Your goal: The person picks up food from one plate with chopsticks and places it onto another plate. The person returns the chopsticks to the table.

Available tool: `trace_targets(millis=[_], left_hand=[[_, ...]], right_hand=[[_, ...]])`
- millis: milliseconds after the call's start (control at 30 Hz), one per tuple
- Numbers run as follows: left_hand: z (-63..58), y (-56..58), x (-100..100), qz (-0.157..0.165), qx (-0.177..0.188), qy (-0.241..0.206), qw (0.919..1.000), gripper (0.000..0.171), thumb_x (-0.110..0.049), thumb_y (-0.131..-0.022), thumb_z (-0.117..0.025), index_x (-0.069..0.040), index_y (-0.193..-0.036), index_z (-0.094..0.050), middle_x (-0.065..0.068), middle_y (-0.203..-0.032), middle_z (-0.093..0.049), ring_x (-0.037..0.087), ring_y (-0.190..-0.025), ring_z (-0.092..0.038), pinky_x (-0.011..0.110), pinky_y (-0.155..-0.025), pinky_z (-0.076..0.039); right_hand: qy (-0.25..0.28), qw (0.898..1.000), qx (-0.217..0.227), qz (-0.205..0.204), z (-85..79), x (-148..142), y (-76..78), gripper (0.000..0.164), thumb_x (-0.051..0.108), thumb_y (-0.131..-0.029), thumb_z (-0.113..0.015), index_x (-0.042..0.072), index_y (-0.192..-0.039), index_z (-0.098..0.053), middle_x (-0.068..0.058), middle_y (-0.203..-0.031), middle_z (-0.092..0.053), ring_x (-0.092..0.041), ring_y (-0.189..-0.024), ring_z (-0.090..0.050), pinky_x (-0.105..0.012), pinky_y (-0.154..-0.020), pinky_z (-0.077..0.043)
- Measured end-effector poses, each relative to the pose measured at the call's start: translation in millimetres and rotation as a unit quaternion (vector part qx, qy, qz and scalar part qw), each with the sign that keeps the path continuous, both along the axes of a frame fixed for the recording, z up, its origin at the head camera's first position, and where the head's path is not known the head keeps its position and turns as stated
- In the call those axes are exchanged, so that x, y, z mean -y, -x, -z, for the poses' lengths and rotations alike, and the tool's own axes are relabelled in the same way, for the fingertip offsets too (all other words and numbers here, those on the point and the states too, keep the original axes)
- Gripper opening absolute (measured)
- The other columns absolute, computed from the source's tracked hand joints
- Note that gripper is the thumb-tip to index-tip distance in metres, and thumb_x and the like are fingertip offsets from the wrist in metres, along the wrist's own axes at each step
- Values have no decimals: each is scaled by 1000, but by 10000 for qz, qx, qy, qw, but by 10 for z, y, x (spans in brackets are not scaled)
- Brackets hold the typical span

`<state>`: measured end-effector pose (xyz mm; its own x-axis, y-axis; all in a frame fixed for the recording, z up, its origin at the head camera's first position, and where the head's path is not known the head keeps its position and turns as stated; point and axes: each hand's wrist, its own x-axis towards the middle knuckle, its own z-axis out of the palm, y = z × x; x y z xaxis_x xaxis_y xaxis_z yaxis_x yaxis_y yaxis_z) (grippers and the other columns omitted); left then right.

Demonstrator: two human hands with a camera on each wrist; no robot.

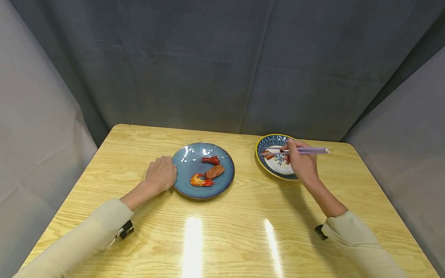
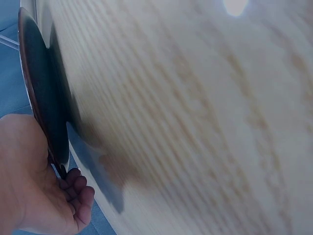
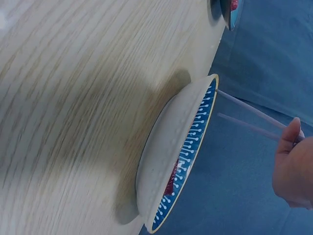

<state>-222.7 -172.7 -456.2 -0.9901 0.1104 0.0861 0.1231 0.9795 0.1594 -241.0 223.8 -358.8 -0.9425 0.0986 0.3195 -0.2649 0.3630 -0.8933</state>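
Observation:
In the head view my left hand [image 1: 161, 173] is at the left edge of a blue plate [image 1: 185, 190]. Its fingers curl around the rim, as the left wrist view shows. On the plate lie a cooked shrimp [image 1: 201, 180], a brown piece of meat [image 1: 214, 172] and a small dark red food piece [image 1: 210, 160]. My right hand [image 1: 301, 160] holds purple chopsticks [image 1: 306, 150] over a patterned bowl [image 1: 278, 175] with a yellow rim. Their tips are by a brown food piece [image 1: 267, 155] in the bowl; whether they pinch it I cannot tell.
Plate and bowl stand apart on a light wooden table [image 1: 229, 239], towards its far edge. A dark grey curtain [image 1: 180, 69] hangs behind it, with pale cloth [image 1: 38, 116] at both sides.

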Motion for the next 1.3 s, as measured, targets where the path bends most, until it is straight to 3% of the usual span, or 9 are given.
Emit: trace_targets(millis=[233, 367, 700, 867, 1000, 1200, 1300], left_hand=[[1, -3, 5, 12, -41, -37, 10000, 28, -24, -95, -37, 2, -87, -47, 11, -77, -41, 28, -75, -45, 39, -61, -35], [0, -2, 4, 3, -26, -28, 10000, 28, -24, -95, -37, 2, -86, -46, 10, -77, -41, 28, -74, -45, 39, -61, -35], [2, 9, 10, 4, -23, -64, 10000, 28, -24, -95, -37, 2, -87, -47, 10, -77, -42, 28, -74, -45, 39, -61, -35], [-4, 15, 10, 7, -1, -62, 10000, 28, -23, -95, -38, 1, -87, -47, 10, -76, -42, 28, -74, -45, 39, -61, -35], [-1, 11, 8, 30, -21, -3, 10000, 28, -24, -95, -38, 1, -86, -46, 10, -76, -41, 28, -74, -45, 39, -60, -35], [1, -4, 7, 55, -112, 6, 9999, 28, -24, -94, -38, 1, -85, -46, 10, -75, -41, 28, -73, -45, 39, -60, -35], [0, -9, 8, 53, -101, -6, 9999, 27, -24, -94, -38, 1, -85, -46, 10, -75, -41, 28, -72, -45, 38, -60, -35]], right_hand=[[27, 9998, 156, 148, 10, -35, 16, 35, 22, -96, -48, -6, -80, -61, -17, -60, -56, -5, -46, -50, -19, -42, -42], [-216, 9993, 233, 218, 4, -47, 14, 35, 23, -96, -46, -4, -80, -61, -7, -58, -56, -5, -47, -51, -19, -43, -43], [-223, 9989, 329, 233, 12, -61, 12, 37, 22, -97, -45, -9, -84, -61, 1, -58, -57, -3, -47, -52, -17, -42, -43], [-133, 9989, 381, 224, 48, -98, 49, 38, 20, -96, -45, -12, -87, -61, -9, -60, -59, -3, -47, -51, -17, -42, -43], [-97, 9985, 482, 229, 100, -148, 104, 37, 19, -96, -45, -13, -88, -60, -19, -65, -59, -6, -47, -52, -19, -43, -44], [-48, 9961, 746, 469, 350, -301, 310, 40, 30, -96, -46, -6, -88, -63, -11, -66, -61, -16, -53, -58, -23, -46, -47], [-115, 9961, 693, 526, 390, -321, 339, 43, 34, -95, -46, -6, -88, -63, -10, -66, -61, -14, -52, -57, -22, -46, -46]])
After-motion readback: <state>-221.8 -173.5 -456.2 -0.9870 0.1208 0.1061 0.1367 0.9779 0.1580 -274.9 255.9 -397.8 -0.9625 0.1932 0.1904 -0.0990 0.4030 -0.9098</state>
